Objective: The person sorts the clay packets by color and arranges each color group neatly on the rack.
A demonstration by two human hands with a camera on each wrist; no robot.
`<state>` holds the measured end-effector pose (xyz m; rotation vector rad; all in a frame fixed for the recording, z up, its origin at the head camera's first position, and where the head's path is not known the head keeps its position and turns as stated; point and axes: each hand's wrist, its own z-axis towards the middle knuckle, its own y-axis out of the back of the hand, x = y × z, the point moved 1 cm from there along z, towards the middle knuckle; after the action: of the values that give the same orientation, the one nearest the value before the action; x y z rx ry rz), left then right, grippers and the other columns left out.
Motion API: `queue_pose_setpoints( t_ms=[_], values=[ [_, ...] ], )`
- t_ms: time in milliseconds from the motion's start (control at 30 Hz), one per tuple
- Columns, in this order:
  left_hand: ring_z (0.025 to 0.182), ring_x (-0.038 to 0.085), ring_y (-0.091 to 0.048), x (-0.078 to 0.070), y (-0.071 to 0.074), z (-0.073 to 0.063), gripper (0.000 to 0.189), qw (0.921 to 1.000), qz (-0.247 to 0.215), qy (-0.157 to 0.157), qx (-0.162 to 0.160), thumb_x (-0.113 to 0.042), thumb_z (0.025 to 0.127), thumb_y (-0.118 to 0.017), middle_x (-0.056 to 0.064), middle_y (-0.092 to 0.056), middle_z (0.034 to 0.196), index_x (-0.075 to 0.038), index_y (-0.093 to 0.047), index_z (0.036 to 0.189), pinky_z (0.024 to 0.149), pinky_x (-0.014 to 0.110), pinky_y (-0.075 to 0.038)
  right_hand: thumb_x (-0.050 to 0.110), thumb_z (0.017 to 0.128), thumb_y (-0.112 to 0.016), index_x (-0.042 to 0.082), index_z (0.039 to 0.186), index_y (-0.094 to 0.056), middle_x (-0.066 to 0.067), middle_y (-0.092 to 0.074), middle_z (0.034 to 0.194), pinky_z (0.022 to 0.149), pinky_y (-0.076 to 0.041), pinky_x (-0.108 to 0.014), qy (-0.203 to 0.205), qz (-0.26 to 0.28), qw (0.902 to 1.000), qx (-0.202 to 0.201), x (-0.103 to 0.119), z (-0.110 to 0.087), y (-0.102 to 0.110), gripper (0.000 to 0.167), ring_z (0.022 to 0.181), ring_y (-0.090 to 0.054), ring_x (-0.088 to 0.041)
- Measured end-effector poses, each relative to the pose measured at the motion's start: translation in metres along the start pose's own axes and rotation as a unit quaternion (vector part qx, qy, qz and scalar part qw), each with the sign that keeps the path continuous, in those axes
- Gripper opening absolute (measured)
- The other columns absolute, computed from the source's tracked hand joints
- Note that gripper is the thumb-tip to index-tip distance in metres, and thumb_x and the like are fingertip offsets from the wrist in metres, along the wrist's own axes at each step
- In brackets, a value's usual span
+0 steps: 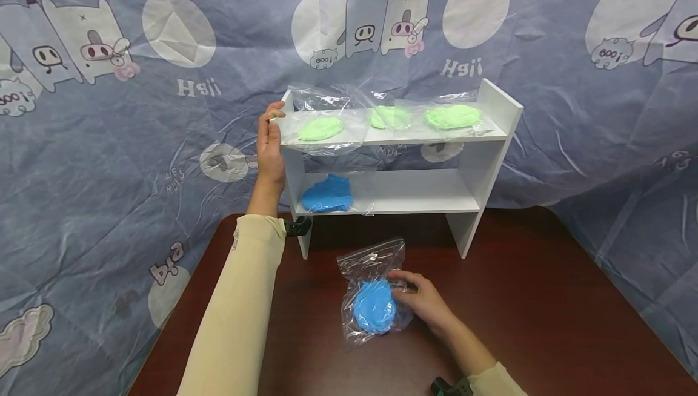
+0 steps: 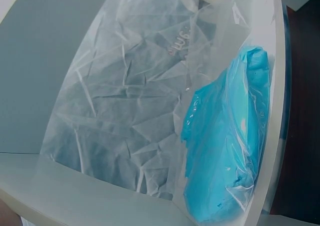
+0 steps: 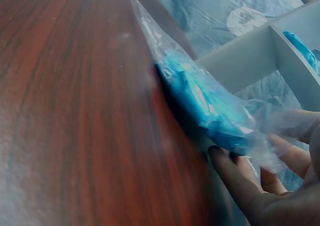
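My left hand [image 1: 271, 151] grips the upper left side panel of a white two-tier shelf [image 1: 420, 207]. In front of the shelf, my right hand [image 1: 428, 304] holds the right edge of a clear plastic bag [image 1: 376, 260] between thumb and fingers. Inside that bag is a round, crumpled blue item [image 1: 374, 307]; its exact kind cannot be told. The right wrist view shows the blue item [image 3: 200, 99] tilted above the dark table, with the fingers [image 3: 240, 183] at the bag's near end.
Several bagged light green items [image 1: 452, 117] lie along the top tier. Another bagged blue item [image 1: 328, 194] lies at the left of the lower tier. The shelf stands on a dark red-brown wooden table [image 1: 523, 299], before a grey-blue printed cloth [image 1: 245, 39].
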<state>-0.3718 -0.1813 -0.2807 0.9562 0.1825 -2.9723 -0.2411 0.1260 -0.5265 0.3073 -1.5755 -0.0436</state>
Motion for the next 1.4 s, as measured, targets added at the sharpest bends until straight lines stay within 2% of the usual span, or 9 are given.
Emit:
queue_pose_setpoints(
  t_ms=[167,333,433,567,667,733,1000,1133,1400],
  values=[
    [0.149,0.021,-0.027,0.011,0.003,0.002,0.032,1.0000,0.002,-0.007,0.000,-0.010,0.108,-0.025,0.019,-0.041,0.151,-0.024,-0.053,0.109,0.124,0.046,-0.012,0.007,0.080,-0.081,0.010,0.126,-0.069,-0.020,-0.054,0.121,0.073,-0.046,-0.020,0.014,-0.043,0.9985,-0.032,-0.004,0.003,-0.002,0.047,0.095,-0.050,-0.020],
    [0.148,0.016,-0.029,0.012,0.004,0.002,0.030,0.9999,0.007,-0.012,0.002,-0.015,0.108,-0.027,0.016,-0.042,0.150,0.009,-0.045,0.115,0.123,0.046,-0.013,0.006,0.083,-0.079,0.009,0.127,-0.069,-0.014,-0.061,0.105,0.058,-0.042,-0.021,0.013,-0.031,0.9994,-0.004,-0.007,0.004,-0.003,0.045,0.067,-0.045,-0.009],
    [0.148,0.017,-0.029,0.011,0.003,0.002,0.028,0.9999,0.008,-0.012,0.001,-0.014,0.108,-0.027,0.017,-0.042,0.150,0.000,-0.051,0.112,0.124,0.048,-0.012,0.006,0.085,-0.077,0.008,0.127,-0.069,-0.015,-0.068,0.107,0.059,-0.043,-0.020,0.014,-0.015,0.9997,0.010,-0.009,0.003,-0.003,0.043,0.065,-0.047,-0.006],
    [0.150,0.022,-0.027,0.009,0.002,0.002,0.035,1.0000,0.003,-0.004,-0.001,-0.008,0.107,-0.025,0.022,-0.040,0.151,-0.028,-0.053,0.108,0.124,0.048,-0.010,0.006,0.086,-0.075,0.009,0.125,-0.070,-0.013,-0.069,0.126,0.079,-0.048,-0.019,0.022,-0.012,0.9996,0.011,-0.010,0.003,-0.003,0.040,0.099,-0.061,-0.013],
    [0.151,0.027,-0.025,0.001,0.000,0.001,0.036,1.0000,0.001,0.002,0.001,-0.005,0.107,-0.024,0.026,-0.037,0.152,-0.028,-0.052,0.107,0.124,0.050,-0.009,0.006,0.087,-0.075,0.010,0.124,-0.071,-0.009,-0.069,0.129,0.092,-0.046,-0.019,0.027,-0.010,0.9995,0.011,-0.011,0.003,-0.003,0.038,0.124,-0.056,-0.022],
    [0.151,0.029,-0.024,-0.006,-0.002,0.000,0.036,1.0000,0.000,0.004,0.002,-0.005,0.106,-0.024,0.028,-0.036,0.151,-0.028,-0.052,0.107,0.124,0.051,-0.009,0.007,0.087,-0.074,0.011,0.125,-0.070,-0.008,-0.069,0.130,0.094,-0.045,-0.019,0.029,-0.009,0.9995,0.012,-0.011,0.002,-0.002,0.038,0.127,-0.054,-0.023],
    [0.148,0.032,-0.028,-0.020,-0.006,-0.004,0.037,1.0000,-0.002,-0.005,-0.001,-0.002,0.105,-0.025,0.033,-0.036,0.148,-0.026,-0.053,0.106,0.123,0.049,-0.013,0.004,0.090,-0.070,0.001,0.132,-0.063,-0.025,-0.057,0.138,0.063,-0.061,-0.035,0.012,0.046,0.9978,0.047,-0.013,-0.003,-0.001,0.043,0.082,-0.066,-0.011],
    [0.147,0.031,-0.028,-0.019,-0.006,-0.003,0.039,1.0000,0.000,-0.006,0.001,-0.002,0.105,-0.024,0.032,-0.036,0.148,-0.027,-0.053,0.106,0.122,0.045,-0.015,0.005,0.091,-0.069,0.000,0.133,-0.062,-0.028,-0.056,0.138,0.062,-0.061,-0.035,0.010,0.056,0.9970,0.053,-0.012,-0.005,-0.001,0.043,0.075,-0.067,-0.009],
    [0.148,0.027,-0.027,0.011,0.003,0.003,0.038,1.0000,0.001,-0.007,-0.002,-0.004,0.106,-0.023,0.026,-0.038,0.150,-0.027,-0.053,0.107,0.121,0.041,-0.015,0.005,0.092,-0.068,0.000,0.133,-0.061,-0.029,-0.056,0.137,0.061,-0.061,-0.032,0.022,0.057,0.9969,0.050,-0.009,-0.008,0.000,0.042,0.067,-0.067,-0.009]
  ],
)
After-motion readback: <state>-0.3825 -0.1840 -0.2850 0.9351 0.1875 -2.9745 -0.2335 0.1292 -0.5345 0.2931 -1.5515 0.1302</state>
